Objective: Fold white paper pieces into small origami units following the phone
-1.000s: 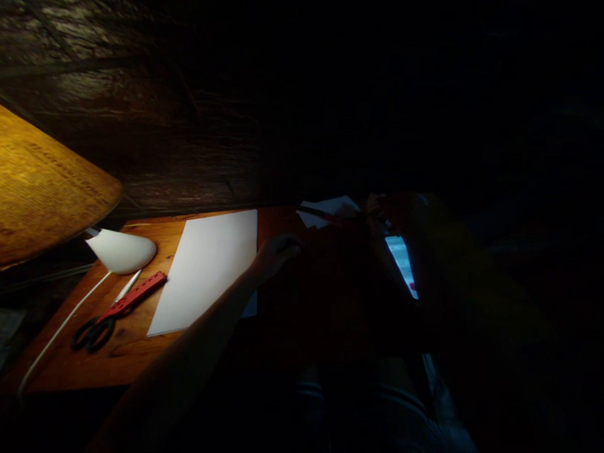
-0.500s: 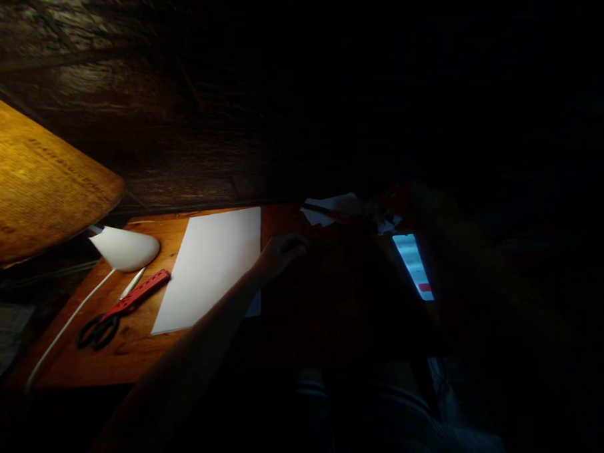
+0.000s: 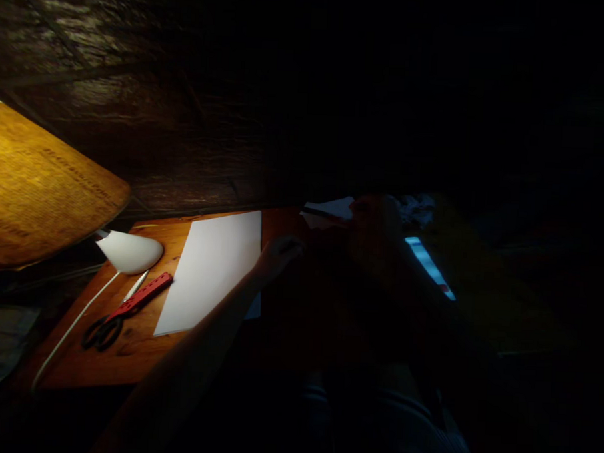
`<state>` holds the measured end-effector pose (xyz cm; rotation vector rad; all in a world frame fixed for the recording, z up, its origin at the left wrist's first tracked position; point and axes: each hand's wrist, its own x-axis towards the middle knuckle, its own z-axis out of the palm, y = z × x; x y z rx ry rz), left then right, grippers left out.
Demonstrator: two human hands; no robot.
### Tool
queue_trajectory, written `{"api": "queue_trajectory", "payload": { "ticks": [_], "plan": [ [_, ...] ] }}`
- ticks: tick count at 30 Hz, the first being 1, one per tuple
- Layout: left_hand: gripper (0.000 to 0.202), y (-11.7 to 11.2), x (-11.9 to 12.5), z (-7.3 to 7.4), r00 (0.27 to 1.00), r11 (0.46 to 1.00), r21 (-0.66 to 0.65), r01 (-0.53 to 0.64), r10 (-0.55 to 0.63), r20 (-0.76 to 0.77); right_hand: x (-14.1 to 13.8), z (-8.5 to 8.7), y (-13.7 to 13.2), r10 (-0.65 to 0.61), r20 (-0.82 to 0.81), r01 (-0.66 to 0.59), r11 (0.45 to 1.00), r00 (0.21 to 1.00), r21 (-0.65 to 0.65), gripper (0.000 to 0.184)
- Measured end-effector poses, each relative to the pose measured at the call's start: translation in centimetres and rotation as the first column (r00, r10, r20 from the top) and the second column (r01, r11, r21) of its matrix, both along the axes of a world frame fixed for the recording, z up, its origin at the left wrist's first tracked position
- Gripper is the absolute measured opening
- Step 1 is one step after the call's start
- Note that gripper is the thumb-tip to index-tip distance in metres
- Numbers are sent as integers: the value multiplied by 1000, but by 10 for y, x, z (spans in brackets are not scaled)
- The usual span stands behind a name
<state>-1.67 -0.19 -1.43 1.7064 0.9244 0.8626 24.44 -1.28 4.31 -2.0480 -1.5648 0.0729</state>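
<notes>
My left hand (image 3: 279, 253) rests just past the right edge of a blank white sheet of paper (image 3: 215, 269), its forearm crossing the sheet's lower corner. Its fingers look curled; deep shadow hides what is in them, if anything. My right hand (image 3: 366, 219) is a faint dark shape at the back of the table, beside a pale piece of paper (image 3: 333, 208). A dark, thin object (image 3: 317, 211) lies across that piece. Darkness hides my right fingers. The right forearm partly covers a lit phone (image 3: 430, 267).
At the left of the wooden table (image 3: 80, 370) stand a lamp with a yellow shade (image 3: 48, 189) and a white base (image 3: 133, 251). Near it lie black-handled scissors (image 3: 108, 331) with a red cover (image 3: 146, 293) and a white pen-like stick (image 3: 136, 285). A dark wall (image 3: 195, 142) rises behind.
My right arm has swung left over the table, and its hand is now by the pale paper. More of the phone is covered. My left hand has stayed nearly where it was.
</notes>
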Motion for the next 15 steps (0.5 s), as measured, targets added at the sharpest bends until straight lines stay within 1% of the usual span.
{"api": "queue_trajectory", "payload": {
  "ticks": [1,2,4,6,9,11,15],
  "plan": [
    [8,0,0,0,1000,1000,-3,4,-4,0,-11,-2,-4,-44,-15,44,999,999,-8,25],
    [8,0,0,1,1000,1000,-8,8,-8,4,-20,-4,-8,-52,-17,52,999,999,-12,24],
    [8,0,1,0,1000,1000,-21,11,-10,19,-35,-10,-16,-24,26,24,999,999,-27,24],
    [7,0,2,-1,999,1000,-25,7,-6,36,-43,-15,-23,36,79,-32,999,996,-43,26],
    [6,0,3,-3,999,1000,-18,14,-13,48,-46,-23,-28,114,123,-111,993,986,-33,31],
    [7,0,4,-3,999,1000,-2,14,-13,53,-45,-27,-28,197,145,-194,980,970,-32,29],
    [9,-1,5,-6,999,1000,18,9,-10,50,-46,-31,-26,282,127,-277,959,951,-54,27]
  ]
}}
